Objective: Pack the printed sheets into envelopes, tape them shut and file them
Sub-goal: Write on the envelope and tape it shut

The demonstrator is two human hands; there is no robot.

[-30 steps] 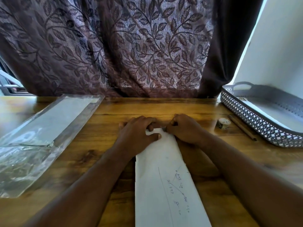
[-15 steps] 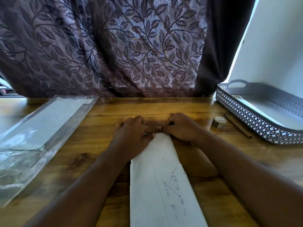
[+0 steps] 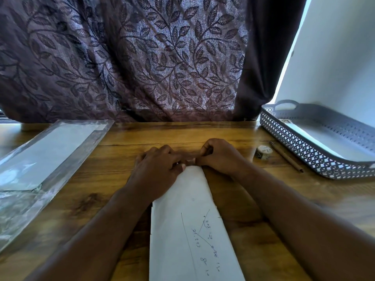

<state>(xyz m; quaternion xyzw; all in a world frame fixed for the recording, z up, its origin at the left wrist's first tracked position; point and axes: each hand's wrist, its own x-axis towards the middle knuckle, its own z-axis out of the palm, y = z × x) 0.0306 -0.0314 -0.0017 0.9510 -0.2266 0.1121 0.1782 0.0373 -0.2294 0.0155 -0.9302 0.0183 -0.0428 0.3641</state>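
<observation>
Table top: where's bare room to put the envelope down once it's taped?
Bare wood lies between the plastic sleeve and the left hand, and along the far edge under the curtain. Crowded on the right: the tape roll and pencil sit beside the grey tray. Both hands, right hand included, press the envelope at centre.

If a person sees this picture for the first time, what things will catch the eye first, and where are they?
First, the two hands, left hand and right hand, meeting at the far end of a long white envelope in the middle of the wooden table. Next, the leaf-patterned curtain behind, the grey perforated tray at right and the clear plastic sleeve at left.
</observation>
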